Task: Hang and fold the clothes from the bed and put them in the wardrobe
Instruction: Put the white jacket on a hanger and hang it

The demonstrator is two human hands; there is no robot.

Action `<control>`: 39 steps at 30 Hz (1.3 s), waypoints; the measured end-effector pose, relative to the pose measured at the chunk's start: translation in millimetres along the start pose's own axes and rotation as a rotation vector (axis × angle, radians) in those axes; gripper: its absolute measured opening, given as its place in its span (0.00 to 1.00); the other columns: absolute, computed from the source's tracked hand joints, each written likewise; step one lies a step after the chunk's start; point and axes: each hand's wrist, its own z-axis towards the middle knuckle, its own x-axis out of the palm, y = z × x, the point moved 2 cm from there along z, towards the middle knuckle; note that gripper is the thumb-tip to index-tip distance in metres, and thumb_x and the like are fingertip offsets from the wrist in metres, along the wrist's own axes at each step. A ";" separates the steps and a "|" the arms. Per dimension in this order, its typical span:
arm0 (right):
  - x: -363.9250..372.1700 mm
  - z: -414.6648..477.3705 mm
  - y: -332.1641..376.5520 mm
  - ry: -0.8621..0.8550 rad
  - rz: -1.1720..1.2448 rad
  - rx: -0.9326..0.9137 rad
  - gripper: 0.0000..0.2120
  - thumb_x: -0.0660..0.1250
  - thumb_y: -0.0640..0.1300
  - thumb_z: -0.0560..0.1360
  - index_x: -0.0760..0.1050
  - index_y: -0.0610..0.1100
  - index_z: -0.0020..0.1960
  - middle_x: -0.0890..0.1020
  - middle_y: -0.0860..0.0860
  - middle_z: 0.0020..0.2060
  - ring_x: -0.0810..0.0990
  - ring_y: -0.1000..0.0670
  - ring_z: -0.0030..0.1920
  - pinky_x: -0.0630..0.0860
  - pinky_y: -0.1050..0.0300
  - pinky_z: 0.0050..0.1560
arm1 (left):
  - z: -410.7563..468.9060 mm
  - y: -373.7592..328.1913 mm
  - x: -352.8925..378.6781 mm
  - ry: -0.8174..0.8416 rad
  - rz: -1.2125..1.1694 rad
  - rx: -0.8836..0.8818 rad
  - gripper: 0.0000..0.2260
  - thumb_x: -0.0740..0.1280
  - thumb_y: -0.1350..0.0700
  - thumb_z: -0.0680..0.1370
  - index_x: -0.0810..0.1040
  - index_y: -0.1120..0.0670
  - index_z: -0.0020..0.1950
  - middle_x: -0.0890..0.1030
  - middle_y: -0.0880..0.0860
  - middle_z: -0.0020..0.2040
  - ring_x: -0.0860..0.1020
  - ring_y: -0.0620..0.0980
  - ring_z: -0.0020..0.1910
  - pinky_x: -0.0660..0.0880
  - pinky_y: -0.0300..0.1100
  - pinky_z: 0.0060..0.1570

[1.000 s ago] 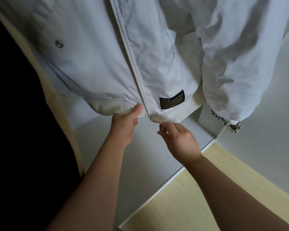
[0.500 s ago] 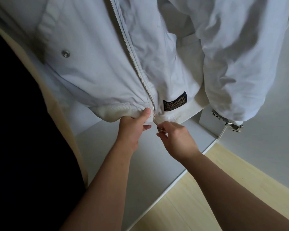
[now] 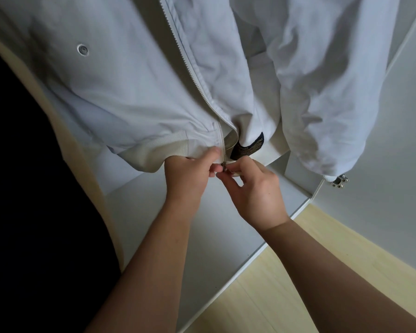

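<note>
White zip-front cloth jacket [image 3: 135, 92] hangs inside the pale wardrobe [image 3: 142, 212], with a round metal snap [image 3: 83, 49] on its left panel. My left hand [image 3: 190, 174] pinches the ribbed hem [image 3: 154, 152] just left of the zipper teeth [image 3: 197, 75]. My right hand [image 3: 257, 195] pinches the small metal zipper slider [image 3: 224, 165] at the bottom, under a black label [image 3: 247, 147]. A loose sleeve [image 3: 334, 104] hangs on the right.

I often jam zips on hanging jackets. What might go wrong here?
The right hand pinches the bottom end of the zip close to the black label, so the label or loose lining might catch in the teeth. The left hand grips the hem; if it slackens, the two ends may not mate. Tugging might pull the jacket off its unseen support.
</note>
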 end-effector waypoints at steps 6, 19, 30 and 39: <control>-1.8 -1.4 4.0 -0.003 0.030 0.039 0.08 0.78 0.38 0.72 0.79 0.39 0.45 0.84 0.51 0.40 0.76 0.59 0.41 0.71 0.68 0.44 | -0.2 -7.2 -13.3 -0.011 0.082 -0.012 0.06 0.76 0.54 0.64 0.83 0.53 0.28 0.84 0.52 0.31 0.83 0.47 0.32 0.75 0.37 0.32; -1.1 0.4 7.0 -0.024 -0.006 -0.123 0.07 0.77 0.36 0.72 0.80 0.36 0.44 0.84 0.47 0.40 0.83 0.45 0.40 0.80 0.46 0.39 | 2.3 -7.1 -23.7 -0.032 0.180 0.037 0.19 0.78 0.45 0.59 0.83 0.59 0.36 0.80 0.47 0.30 0.74 0.42 0.27 0.70 0.31 0.29; 0.3 2.1 8.7 -0.033 -0.037 -0.118 0.06 0.77 0.37 0.74 0.80 0.36 0.43 0.83 0.47 0.39 0.82 0.44 0.39 0.79 0.47 0.38 | 2.1 -4.8 -24.8 -0.006 0.189 0.092 0.10 0.81 0.49 0.62 0.82 0.48 0.28 0.81 0.42 0.29 0.79 0.39 0.30 0.71 0.28 0.30; 2.1 -0.1 12.0 -0.027 -0.037 -0.090 0.07 0.75 0.38 0.75 0.80 0.35 0.43 0.83 0.44 0.39 0.83 0.40 0.40 0.79 0.43 0.37 | 0.2 -5.6 -23.2 -0.074 0.153 0.151 0.08 0.81 0.51 0.64 0.85 0.52 0.34 0.85 0.41 0.35 0.82 0.38 0.35 0.75 0.30 0.34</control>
